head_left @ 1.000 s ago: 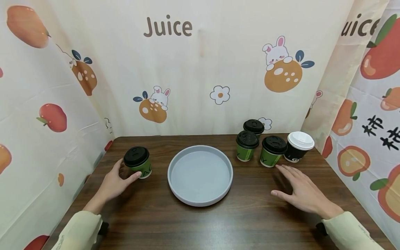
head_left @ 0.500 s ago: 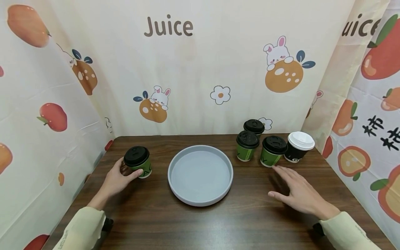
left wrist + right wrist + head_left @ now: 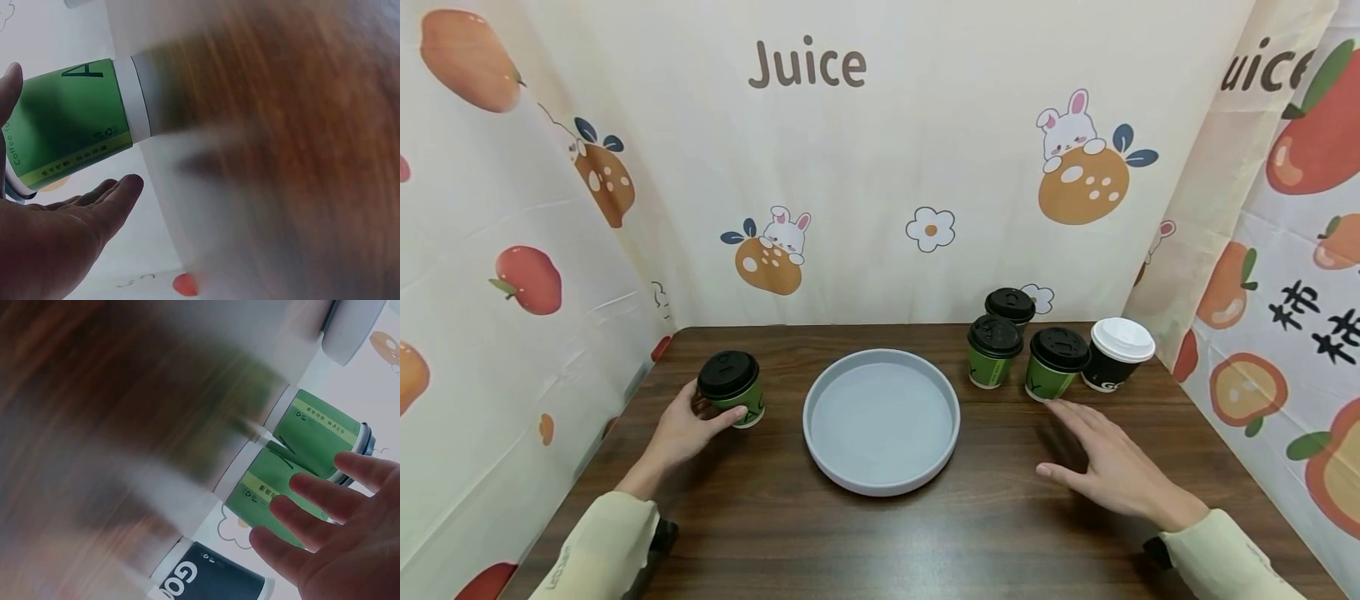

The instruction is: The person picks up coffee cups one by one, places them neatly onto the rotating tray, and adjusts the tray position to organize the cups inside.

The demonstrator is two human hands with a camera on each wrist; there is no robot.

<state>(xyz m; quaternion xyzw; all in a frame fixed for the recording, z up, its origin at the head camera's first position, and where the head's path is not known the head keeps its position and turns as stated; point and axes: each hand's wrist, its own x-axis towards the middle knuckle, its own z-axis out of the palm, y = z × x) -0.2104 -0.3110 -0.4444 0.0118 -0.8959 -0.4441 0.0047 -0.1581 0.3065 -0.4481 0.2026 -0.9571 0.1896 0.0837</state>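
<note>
In the left half of the frame, the left hand is spread around a green paper cup with a black plastic lid, which stands upright on the dark brown wood-grain bench. Its thumb lies in front of the cup; the left wrist view shows the other fingers extended, with a gap between their tips and the cup wall.

At lower right, the right hand is empty, fingers extended and thumb apart, just beside another green paper cup with a black lid; contact cannot be told. Two more green black-lidded cups stand behind it to the left, and a black paper cup with a white lid to its right. A round, pale grey, rimmed plate sits mid-frame.
</note>
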